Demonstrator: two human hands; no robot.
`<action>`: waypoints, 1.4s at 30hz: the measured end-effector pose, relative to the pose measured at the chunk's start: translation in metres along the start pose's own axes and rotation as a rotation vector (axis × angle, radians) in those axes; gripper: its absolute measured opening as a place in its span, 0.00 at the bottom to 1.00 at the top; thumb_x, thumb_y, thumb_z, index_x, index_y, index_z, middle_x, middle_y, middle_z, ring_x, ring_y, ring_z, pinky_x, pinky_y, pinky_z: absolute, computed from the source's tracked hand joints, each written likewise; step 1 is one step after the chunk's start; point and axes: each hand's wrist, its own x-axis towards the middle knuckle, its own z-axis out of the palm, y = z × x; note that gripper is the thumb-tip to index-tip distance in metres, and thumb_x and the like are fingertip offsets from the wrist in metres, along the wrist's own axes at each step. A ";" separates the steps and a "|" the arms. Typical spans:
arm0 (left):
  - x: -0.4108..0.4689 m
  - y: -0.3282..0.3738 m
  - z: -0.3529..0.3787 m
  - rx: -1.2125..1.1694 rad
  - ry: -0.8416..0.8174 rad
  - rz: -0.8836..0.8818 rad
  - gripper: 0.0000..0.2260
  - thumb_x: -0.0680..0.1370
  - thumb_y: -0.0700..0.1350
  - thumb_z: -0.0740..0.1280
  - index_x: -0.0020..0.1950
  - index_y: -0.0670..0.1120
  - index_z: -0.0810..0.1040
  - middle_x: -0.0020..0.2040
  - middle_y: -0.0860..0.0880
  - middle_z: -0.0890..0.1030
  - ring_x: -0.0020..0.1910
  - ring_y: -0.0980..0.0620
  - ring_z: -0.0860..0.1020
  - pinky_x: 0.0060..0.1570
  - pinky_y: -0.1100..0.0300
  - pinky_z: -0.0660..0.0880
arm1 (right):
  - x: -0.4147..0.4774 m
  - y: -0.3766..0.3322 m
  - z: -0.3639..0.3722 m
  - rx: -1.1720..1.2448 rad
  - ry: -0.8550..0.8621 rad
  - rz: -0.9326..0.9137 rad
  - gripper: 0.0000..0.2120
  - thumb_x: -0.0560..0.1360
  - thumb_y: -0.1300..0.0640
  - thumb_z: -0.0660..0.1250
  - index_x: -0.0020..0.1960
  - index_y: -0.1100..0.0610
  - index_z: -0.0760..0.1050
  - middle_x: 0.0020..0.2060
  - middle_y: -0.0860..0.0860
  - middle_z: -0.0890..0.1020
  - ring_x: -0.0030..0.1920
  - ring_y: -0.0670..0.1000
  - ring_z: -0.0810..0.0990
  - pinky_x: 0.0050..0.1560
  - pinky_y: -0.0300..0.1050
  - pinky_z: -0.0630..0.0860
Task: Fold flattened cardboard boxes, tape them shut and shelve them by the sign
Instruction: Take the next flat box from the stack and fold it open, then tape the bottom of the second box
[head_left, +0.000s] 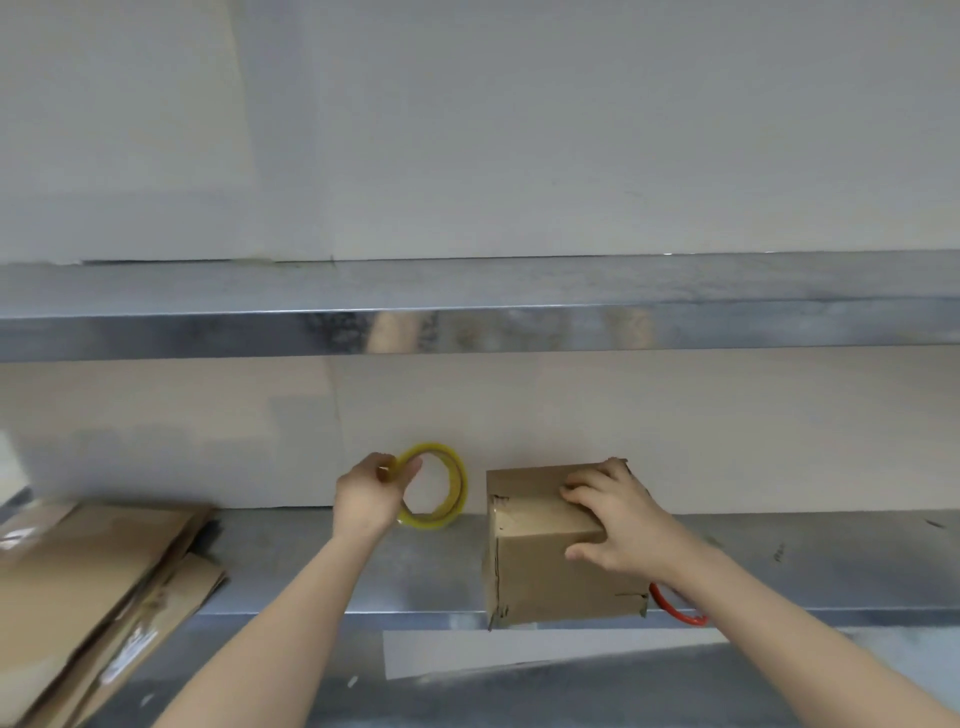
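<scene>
A folded, closed cardboard box stands on the metal worktop, near its front edge. My right hand grips the box's top right corner, fingers curled over the top and thumb on the front face. My left hand holds a yellow roll of tape upright by its left rim, just left of the box and close to the back wall. A stack of flattened cardboard boxes lies at the left, hanging over the worktop's edge.
A metal shelf runs across the view above the worktop. A red ring-shaped object lies behind my right wrist, partly hidden. A pale sheet shows below the worktop's front edge.
</scene>
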 end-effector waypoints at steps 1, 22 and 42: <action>-0.001 0.007 -0.003 -0.072 0.015 0.000 0.16 0.76 0.56 0.68 0.50 0.44 0.81 0.44 0.47 0.83 0.47 0.45 0.79 0.45 0.58 0.71 | 0.000 -0.003 0.000 0.051 0.001 0.024 0.33 0.71 0.42 0.71 0.72 0.53 0.68 0.68 0.43 0.68 0.68 0.47 0.59 0.69 0.43 0.61; -0.057 0.106 0.023 -0.063 -0.852 -0.262 0.18 0.80 0.46 0.54 0.39 0.43 0.79 0.20 0.53 0.69 0.18 0.59 0.59 0.21 0.69 0.53 | 0.007 -0.023 -0.019 1.096 -0.029 0.337 0.54 0.50 0.20 0.67 0.70 0.43 0.60 0.59 0.43 0.77 0.64 0.47 0.74 0.70 0.50 0.65; -0.057 0.081 0.054 -0.880 -0.491 -0.377 0.19 0.79 0.41 0.66 0.65 0.30 0.70 0.58 0.37 0.79 0.46 0.52 0.81 0.41 0.69 0.79 | 0.022 -0.038 -0.002 1.169 0.303 0.495 0.48 0.56 0.36 0.77 0.66 0.49 0.56 0.59 0.48 0.75 0.59 0.48 0.75 0.56 0.40 0.69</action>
